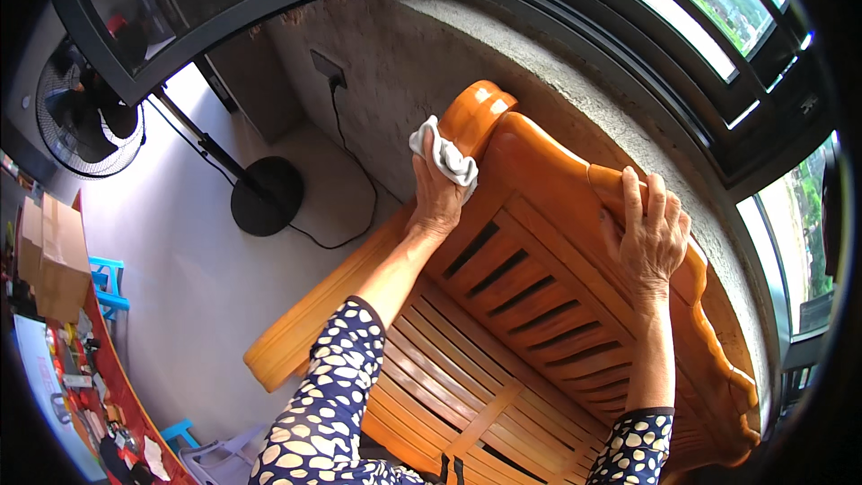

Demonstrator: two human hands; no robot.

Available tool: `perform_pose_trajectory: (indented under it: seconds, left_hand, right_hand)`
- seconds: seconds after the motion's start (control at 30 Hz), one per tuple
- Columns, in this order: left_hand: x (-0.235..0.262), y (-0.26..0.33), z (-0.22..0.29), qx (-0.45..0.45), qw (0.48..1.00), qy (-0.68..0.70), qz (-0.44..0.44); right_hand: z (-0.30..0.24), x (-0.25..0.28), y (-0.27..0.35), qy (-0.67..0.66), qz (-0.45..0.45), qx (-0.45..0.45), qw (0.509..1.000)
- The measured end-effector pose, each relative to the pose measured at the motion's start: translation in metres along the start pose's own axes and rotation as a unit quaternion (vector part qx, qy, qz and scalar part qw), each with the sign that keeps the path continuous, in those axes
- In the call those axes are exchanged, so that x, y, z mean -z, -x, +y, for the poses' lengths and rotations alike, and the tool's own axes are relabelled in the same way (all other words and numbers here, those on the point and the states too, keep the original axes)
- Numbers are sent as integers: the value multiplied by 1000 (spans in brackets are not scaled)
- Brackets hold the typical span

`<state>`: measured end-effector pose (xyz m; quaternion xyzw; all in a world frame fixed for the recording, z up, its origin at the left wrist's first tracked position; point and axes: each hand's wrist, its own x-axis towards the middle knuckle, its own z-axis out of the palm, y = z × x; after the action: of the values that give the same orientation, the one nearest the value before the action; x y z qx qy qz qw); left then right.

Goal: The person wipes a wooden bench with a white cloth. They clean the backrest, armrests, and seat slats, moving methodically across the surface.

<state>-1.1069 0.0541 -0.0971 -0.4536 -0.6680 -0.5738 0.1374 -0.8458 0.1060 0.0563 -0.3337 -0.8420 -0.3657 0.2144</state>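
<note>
Right now the wooden bench (530, 296) fills the view: orange-brown, slatted seat and back, backrest close along the rough concrete wall (404, 63) under the windows (700, 0). You lean over it from the seat side.

Risks, big to small:

- Bench: glossy finish, probably slick. Your right hand (648, 235) lies on the carved top rail, fingers spread flat over it, not clamped on anything. If you put your weight there and the palm slides, you pitch toward the wall.
- Standing fan (265, 193) on the floor to your left, its cable (355, 189) running up to the wall socket (329, 69) (loose loop on the floor). Step back or sideways and you could snag it and tip the fan.
- Scrolled arm end (476, 117): rounded, so the cloth can skid off and your knuckles meet concrete close behind.
- White cloth (446, 157): bunched against the near side of the scroll, at the bench's far left corner. Your left hand (437, 193) is closed around it, thumb side up. A trailing fold could catch in the slat gaps; I can't tell whether it's damp.
</note>
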Motion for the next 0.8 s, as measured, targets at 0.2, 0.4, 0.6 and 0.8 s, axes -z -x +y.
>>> perform_pose_trajectory:
  seconds: [0.2,0.4,0.6,0.8]
  left_hand:
    - [6,-23,3,-9,999,6,-41]
    - [-9,-14,-15,-91,995,-19,45]
    - [-19,16,-29,3,999,36,13]
    - [-28,56,-58,77,995,-5,-60]
  right_hand:
    - [-2,-3,1,26,0,-2,1000]
    - [-3,-2,1,30,1,-10,999]
    - [-5,-6,4,37,9,-14,999]
    - [-4,-5,2,47,8,-13,999]
